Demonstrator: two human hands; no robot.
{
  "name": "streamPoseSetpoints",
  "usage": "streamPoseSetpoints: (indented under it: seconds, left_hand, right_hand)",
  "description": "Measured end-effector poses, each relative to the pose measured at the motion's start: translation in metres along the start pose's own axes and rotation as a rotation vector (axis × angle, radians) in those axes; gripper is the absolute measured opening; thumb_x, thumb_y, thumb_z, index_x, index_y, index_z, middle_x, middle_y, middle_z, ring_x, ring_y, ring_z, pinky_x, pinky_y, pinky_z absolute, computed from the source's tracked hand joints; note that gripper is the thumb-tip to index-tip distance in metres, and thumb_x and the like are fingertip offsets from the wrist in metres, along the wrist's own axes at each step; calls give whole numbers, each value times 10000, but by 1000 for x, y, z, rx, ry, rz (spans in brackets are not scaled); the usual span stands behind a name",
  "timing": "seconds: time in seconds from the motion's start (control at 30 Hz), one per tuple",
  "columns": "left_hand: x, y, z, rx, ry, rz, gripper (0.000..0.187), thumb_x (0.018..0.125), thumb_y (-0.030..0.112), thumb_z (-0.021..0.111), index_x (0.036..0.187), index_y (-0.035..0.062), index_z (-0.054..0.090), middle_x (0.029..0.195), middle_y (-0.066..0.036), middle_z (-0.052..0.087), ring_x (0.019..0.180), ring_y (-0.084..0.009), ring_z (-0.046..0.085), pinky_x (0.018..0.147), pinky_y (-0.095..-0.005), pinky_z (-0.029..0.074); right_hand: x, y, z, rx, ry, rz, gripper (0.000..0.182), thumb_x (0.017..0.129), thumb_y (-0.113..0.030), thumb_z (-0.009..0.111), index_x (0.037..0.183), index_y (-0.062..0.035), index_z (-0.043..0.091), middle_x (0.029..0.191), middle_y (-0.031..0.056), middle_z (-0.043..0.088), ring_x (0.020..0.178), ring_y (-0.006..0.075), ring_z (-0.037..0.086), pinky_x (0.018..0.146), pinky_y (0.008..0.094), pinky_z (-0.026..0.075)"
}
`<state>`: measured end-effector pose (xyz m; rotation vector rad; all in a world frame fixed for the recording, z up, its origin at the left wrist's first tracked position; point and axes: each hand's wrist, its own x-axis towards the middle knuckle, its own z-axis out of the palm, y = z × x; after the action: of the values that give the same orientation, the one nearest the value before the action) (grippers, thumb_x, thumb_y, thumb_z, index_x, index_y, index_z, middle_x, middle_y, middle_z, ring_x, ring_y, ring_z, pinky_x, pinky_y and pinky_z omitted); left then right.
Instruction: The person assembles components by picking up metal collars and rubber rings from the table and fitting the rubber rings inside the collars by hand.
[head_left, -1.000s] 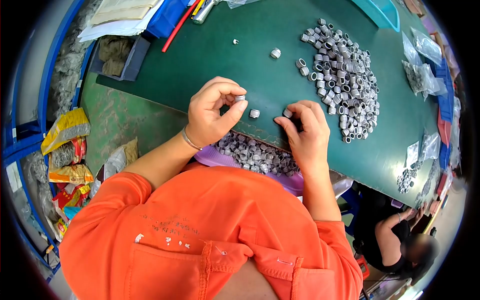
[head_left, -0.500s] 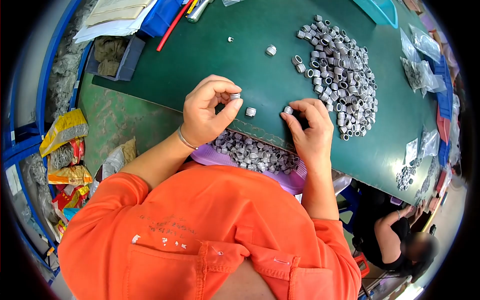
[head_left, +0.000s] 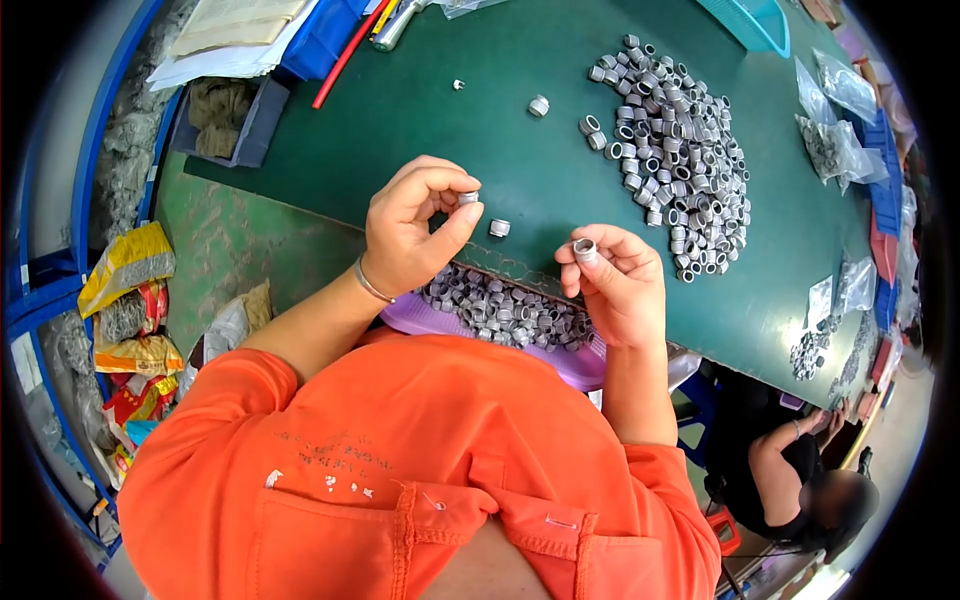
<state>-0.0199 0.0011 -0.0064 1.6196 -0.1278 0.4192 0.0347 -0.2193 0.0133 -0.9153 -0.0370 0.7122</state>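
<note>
My left hand (head_left: 415,225) pinches a small grey metal ring (head_left: 467,198) between thumb and fingertips, above the table edge. Between thumb and fingers of my right hand (head_left: 622,285) is another grey metal ring (head_left: 584,250), its round opening tilted up toward me. A single loose ring (head_left: 500,228) lies on the green table (head_left: 400,130) between the two hands. Right of my right hand spreads a large heap of the same rings (head_left: 690,170). Below my hands, a purple basket (head_left: 405,314) at the table edge holds many more rings, partly hidden by my body and the edge.
One ring (head_left: 539,105) and a small white bit (head_left: 459,85) lie farther back. A grey bin (head_left: 255,125), blue box (head_left: 320,40) and red rod (head_left: 350,55) stand at the left. A turquoise basket (head_left: 765,25) is far right. A co-worker (head_left: 780,465) sits at the lower right.
My right hand has lifted its ring off the table surface and turned it so that the opening faces up. My left hand stays nearly in place with its ring.
</note>
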Motion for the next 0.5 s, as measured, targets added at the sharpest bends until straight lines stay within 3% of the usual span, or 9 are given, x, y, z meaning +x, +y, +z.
streamPoseSetpoints:
  seconds: [0.17,0.23,0.27,0.33,0.4,0.47,0.5]
  left_hand:
    - [0,0,3,-42,63,-9,180,778,-65,617,948,-51,558,950,-95,530,742,-92,544,636,-198,476]
    - [-1,2,0,-23,9,-12,183,800,-105,547,976,-58,531,987,-113,500,772,-112,535,652,-227,476]
    - [0,2,0,-17,12,-10,183,800,-105,547,976,-58,531,987,-113,500,772,-112,535,652,-227,476]
    - [1,2,1,-25,-16,-6,183,792,-100,563,967,-49,542,982,-110,505,775,-108,532,655,-223,472]
    - [4,7,1,140,-90,52,227,745,-71,642,960,-24,585,918,-87,546,728,-98,543,628,-201,461]
    - [7,13,1,194,-149,52,276,724,-38,680,989,-23,605,867,-79,567,688,-104,555,593,-201,465]
    - [7,11,1,195,-152,65,308,719,-7,698,1014,-19,613,838,-79,577,666,-109,560,566,-206,471]
  right_hand:
    - [-3,0,6,39,-62,-35,162,840,23,586,999,51,597,883,170,654,697,158,638,583,232,515]
    - [-5,0,13,-269,98,-135,129,823,61,581,945,36,617,862,143,652,726,149,636,604,224,515]
    - [-4,3,16,-267,91,-135,129,823,61,581,945,36,617,862,143,652,726,149,636,604,224,515]
    - [0,11,21,-650,176,-431,139,795,105,571,884,19,634,838,106,644,758,144,630,628,220,516]
    - [8,17,24,-721,202,-484,137,755,110,600,830,2,637,810,82,633,755,145,629,633,223,510]
    - [17,22,26,-1058,177,-770,149,719,91,638,831,-7,627,797,83,627,702,148,621,605,228,498]
    - [19,24,32,-1086,203,-802,183,686,86,660,832,-11,606,786,83,622,657,156,607,581,240,491]
